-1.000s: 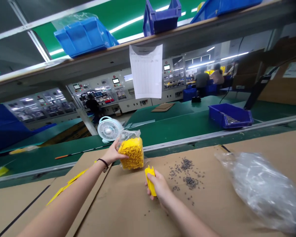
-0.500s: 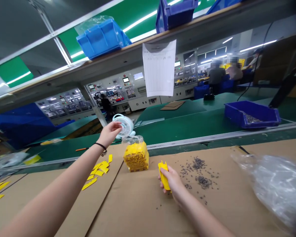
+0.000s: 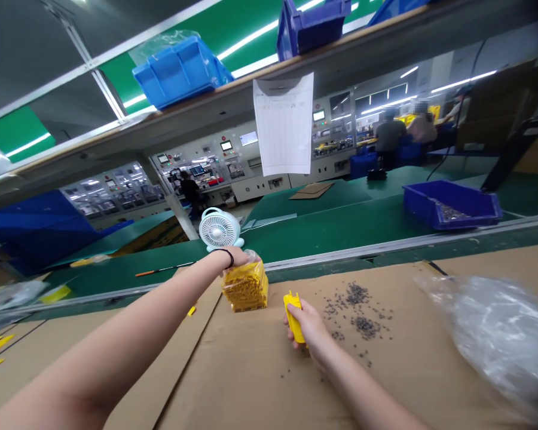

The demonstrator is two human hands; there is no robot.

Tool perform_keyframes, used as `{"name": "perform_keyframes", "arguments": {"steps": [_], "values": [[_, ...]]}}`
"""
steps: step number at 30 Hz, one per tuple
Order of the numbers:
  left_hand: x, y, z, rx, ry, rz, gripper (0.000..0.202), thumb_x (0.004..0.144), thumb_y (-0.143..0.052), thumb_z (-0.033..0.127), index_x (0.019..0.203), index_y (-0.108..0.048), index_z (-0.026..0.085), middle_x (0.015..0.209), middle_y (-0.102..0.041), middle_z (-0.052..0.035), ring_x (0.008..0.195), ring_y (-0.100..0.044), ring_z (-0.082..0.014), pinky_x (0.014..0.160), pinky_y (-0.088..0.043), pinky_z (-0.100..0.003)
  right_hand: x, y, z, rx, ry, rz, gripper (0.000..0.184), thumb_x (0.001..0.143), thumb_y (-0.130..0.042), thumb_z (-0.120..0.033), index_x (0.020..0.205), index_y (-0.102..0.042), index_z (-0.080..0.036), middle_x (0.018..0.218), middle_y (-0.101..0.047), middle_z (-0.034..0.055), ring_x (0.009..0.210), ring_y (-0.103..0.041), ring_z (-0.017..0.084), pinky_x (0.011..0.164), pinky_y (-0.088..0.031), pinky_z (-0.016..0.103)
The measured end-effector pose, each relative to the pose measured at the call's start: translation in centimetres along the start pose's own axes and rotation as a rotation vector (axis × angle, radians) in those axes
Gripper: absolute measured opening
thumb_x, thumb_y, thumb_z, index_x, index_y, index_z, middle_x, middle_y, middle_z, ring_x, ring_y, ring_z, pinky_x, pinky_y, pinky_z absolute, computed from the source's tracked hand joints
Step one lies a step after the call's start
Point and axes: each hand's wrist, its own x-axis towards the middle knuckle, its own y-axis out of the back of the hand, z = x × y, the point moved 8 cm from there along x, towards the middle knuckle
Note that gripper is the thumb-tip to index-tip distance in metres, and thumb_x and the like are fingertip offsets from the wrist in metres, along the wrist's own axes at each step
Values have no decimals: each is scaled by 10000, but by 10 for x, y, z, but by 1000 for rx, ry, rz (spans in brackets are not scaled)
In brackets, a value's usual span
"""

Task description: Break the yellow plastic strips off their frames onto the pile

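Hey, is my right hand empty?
No, your right hand holds a yellow piece beside the scattered dark bits.

The single view comes from the wearer's head, looking forward and down over the cardboard sheet, near enough that the left hand and right hand fall just below mid-frame, arms entering from the lower edge. It sits tilted, the overhead shelf climbing rightward, and reaches wide to distant machines
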Motion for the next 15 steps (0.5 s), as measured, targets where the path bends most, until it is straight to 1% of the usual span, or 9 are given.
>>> {"name": "perform_keyframes", "arguments": {"steps": [2,3,5,8,11,12,13,15], "values": [[-2,-8,-3,42,104,-79,399,509,-769,487,657,-644,138,644,-656,-181,618,-649,-374,529,-514,-460,0,-1,0,2,-5,-7,441,626,-610,-526,848,-423,-193,578,-540,-51,336,-467,86,250,-310,173],[-4,-10,-3,52,131,-104,380,518,-768,458,678,-647,135,666,-664,-185,615,-650,-371,527,-514,-462,0,-1,0,4,-7,-8,442,624,-609,-528,846,-422,-194,580,-540,-52,336,-469,86,250,-309,172],[-8,-11,-1,71,165,-128,365,513,-774,404,703,-644,120,732,-675,-211,652,-652,-386,535,-512,-465,0,-1,0,4,-13,-8,442,621,-604,-532,845,-422,-196,585,-539,-54,337,-472,85,250,-312,172],[-15,-10,2,101,196,-128,399,525,-765,416,712,-622,94,827,-665,-258,752,-650,-394,582,-509,-434,-1,-2,1,-2,-23,-12,437,623,-597,-527,850,-425,-196,587,-538,-56,334,-471,84,249,-316,173],[-20,-13,9,80,155,-125,434,581,-720,462,769,-607,88,908,-654,-240,777,-651,-333,618,-503,-383,-1,-3,2,-4,-25,-18,425,628,-592,-509,860,-428,-193,588,-539,-56,336,-469,84,248,-317,172],[-20,-14,13,65,129,-125,438,574,-727,455,788,-605,93,916,-655,-226,762,-652,-319,615,-504,-380,-1,-3,2,-5,-24,-19,418,631,-587,-502,861,-427,-192,590,-540,-55,338,-469,83,247,-318,171],[-20,-16,15,51,104,-125,443,547,-751,436,796,-605,99,901,-659,-212,739,-652,-316,604,-506,-385,-1,-4,2,-6,-23,-20,412,632,-583,-496,861,-427,-190,589,-540,-55,338,-467,82,245,-318,170],[-19,-18,20,30,41,-103,452,462,-808,370,771,-607,109,810,-667,-191,700,-649,-342,572,-511,-413,-1,-4,2,-7,-23,-21,401,634,-575,-485,860,-427,-188,586,-541,-56,336,-463,82,240,-318,170]]}}
